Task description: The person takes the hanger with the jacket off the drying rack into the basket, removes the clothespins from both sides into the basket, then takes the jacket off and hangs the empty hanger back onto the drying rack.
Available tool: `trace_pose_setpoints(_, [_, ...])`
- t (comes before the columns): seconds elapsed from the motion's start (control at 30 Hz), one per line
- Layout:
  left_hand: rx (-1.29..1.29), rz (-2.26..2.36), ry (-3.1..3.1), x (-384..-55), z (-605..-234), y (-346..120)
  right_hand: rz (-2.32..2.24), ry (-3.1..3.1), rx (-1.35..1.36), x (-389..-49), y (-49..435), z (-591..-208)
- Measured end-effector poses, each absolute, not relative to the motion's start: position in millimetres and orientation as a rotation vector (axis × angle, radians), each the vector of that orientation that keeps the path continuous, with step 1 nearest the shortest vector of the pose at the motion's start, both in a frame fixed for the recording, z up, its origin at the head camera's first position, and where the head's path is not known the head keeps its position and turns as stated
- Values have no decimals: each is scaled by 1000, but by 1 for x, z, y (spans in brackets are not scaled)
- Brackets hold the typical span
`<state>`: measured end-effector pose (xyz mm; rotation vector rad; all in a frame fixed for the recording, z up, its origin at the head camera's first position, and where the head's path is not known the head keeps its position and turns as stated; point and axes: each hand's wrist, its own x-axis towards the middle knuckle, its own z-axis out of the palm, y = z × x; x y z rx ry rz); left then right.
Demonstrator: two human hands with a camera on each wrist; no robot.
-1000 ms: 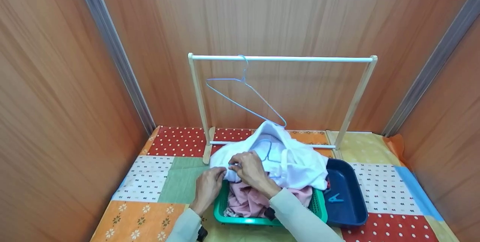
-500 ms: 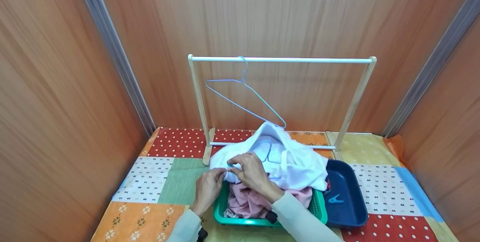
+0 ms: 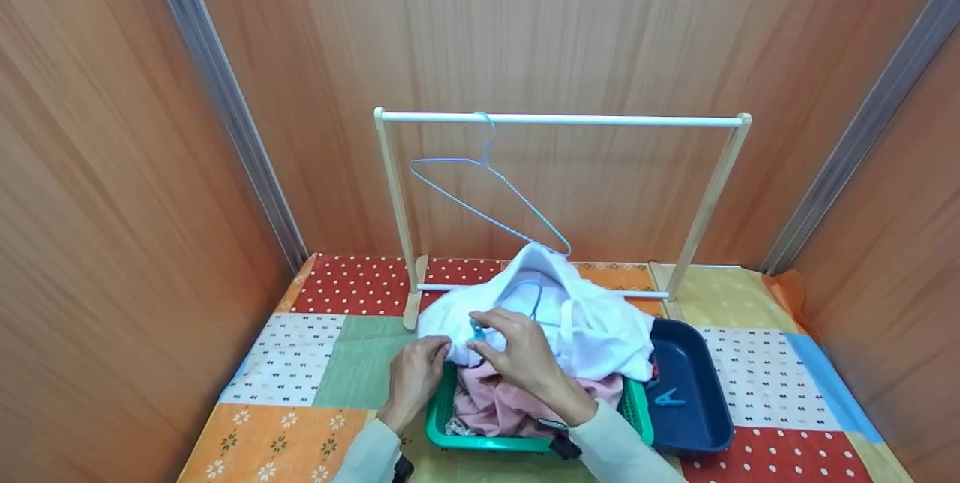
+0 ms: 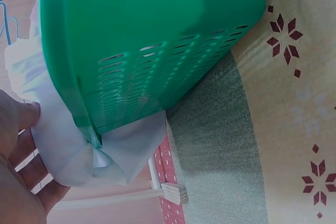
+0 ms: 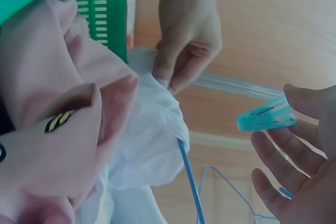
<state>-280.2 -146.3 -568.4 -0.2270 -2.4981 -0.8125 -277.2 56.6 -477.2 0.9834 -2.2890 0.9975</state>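
Observation:
A white garment (image 3: 609, 337) lies over the back of a green basket (image 3: 540, 444), with a blue hanger (image 5: 190, 179) showing at its opening. My left hand (image 3: 414, 378) pinches the garment's left edge between thumb and fingers. Just right of it, my right hand (image 3: 521, 352) holds a light-blue clothespin (image 5: 266, 115) between thumb and forefinger. In the right wrist view the clothespin is apart from the cloth. Pink cloth (image 3: 501, 402) fills the front of the basket, below my right wrist.
Behind the basket stands a drying rack (image 3: 615, 121), from whose top bar a second blue hanger (image 3: 487, 164) hangs. A navy tray (image 3: 701, 434) at the right holds another blue clothespin (image 3: 667, 397). Wood-grain panels (image 3: 630, 33) enclose the patchwork cloth (image 3: 334, 363).
My right hand has drawn back to the right from the left hand, and the clothespin in its fingers now shows clearly. My left hand stays on the garment's edge.

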Motion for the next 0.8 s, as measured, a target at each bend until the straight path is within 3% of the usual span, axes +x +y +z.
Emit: trace_pose_setpoints(0.8, [-255,-844,-2445,-277,-570,-147,1009,-2250,650,-261,165,-468])
